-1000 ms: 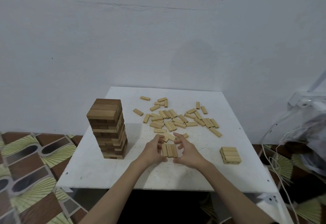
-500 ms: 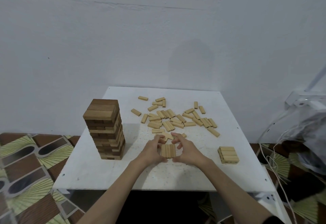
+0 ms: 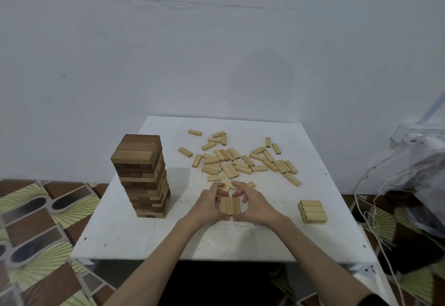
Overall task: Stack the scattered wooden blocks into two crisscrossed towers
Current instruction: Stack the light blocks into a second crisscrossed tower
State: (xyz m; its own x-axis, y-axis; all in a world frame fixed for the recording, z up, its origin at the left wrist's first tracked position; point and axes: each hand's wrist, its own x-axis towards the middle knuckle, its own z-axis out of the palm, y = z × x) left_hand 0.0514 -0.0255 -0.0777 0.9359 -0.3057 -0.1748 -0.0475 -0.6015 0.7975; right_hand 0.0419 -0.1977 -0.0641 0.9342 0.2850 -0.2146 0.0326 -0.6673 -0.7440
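Little has moved: both hands stay cupped round the row of three blocks [image 3: 230,205] on the bench [image 3: 144,238]; I see left hand [image 3: 209,203] and right hand [image 3: 255,205] gripping it, tower [image 3: 142,175] alongside.

dim, even indoor light | faint round shadow on pale grey-white painted wall [image 3: 262,74] | short soft shadow right of tall dark-brown stacked wooden block tower [image 3: 142,175] | wide-angle bending at edges | soft, smeared detail on crumpled grey plastic bag [image 3: 419,185] | no glare

1 tall dark tower [image 3: 142,175], 1 low pale stack [image 3: 312,211], 3 blocks [image 3: 230,206] between 2 hands; loose blocks [image 3: 240,161] uncountable.
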